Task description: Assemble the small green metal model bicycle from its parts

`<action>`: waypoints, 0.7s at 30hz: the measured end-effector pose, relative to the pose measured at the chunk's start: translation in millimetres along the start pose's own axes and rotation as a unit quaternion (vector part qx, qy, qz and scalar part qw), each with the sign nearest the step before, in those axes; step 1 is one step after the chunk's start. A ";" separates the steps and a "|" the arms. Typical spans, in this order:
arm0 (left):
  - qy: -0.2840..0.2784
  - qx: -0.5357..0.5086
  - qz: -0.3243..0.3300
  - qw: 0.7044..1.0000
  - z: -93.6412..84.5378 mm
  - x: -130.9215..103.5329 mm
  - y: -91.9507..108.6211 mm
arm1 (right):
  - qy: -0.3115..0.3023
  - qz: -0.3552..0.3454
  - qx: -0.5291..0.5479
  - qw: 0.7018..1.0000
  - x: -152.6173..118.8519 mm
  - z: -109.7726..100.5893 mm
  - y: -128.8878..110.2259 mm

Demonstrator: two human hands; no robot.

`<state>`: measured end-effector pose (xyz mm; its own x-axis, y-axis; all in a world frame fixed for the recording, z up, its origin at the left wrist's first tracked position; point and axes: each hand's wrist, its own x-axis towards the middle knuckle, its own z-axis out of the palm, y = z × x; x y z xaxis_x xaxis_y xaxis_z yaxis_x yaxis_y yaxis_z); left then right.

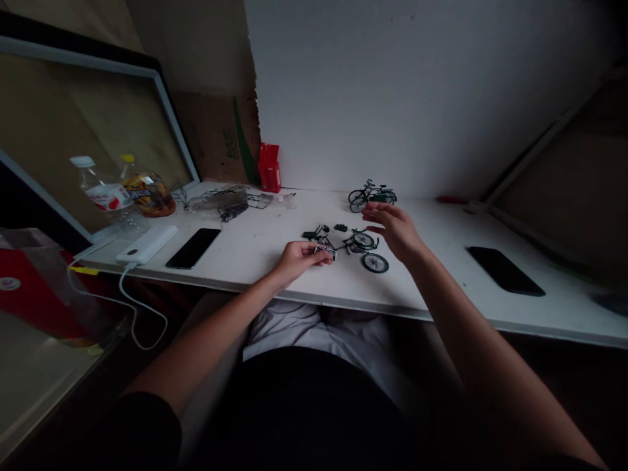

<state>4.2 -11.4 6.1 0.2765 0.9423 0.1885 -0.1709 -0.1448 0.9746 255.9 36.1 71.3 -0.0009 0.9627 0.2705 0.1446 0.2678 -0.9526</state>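
Note:
My left hand (305,258) is closed on a small rectangular silver frame part (326,250) just above the white table. My right hand (390,226) is raised over the table, fingers stretched and apart, with nothing seen in it. Behind its fingertips stands a dark green model bicycle (367,193); whether they touch it I cannot tell. Between my hands lie dark model bicycle parts: a loose spoked wheel (375,263) in front, a partly built section with a wheel (364,241), a small green box-shaped piece (341,227), and thin frame pieces (321,233).
On the left are a phone (193,248), a white power bank (147,244) with a cable hanging over the edge, and two bottles (104,193). Thin part frames and clear wrapping (226,201) lie behind, near a red box (269,167). A black phone-like slab (505,270) lies right.

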 end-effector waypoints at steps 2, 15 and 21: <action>-0.002 0.011 0.004 1.000 -0.3 0.6 -0.5 | -0.003 0.007 -0.065 0.998 0.7 -20.2 8.8; 0.002 0.025 0.004 1.000 0.3 1.3 -4.8 | 0.027 -0.017 -0.570 0.821 3.7 -120.7 63.7; 0.000 0.018 0.001 1.000 0.5 1.0 -2.9 | 0.020 0.056 -0.594 0.803 -1.5 -127.0 72.0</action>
<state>5.4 -10.2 3.5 0.2765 0.9421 0.1897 -0.1373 -0.1567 0.9781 391.9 49.1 20.0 0.1070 0.9699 0.2188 0.9824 -0.0692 -0.1737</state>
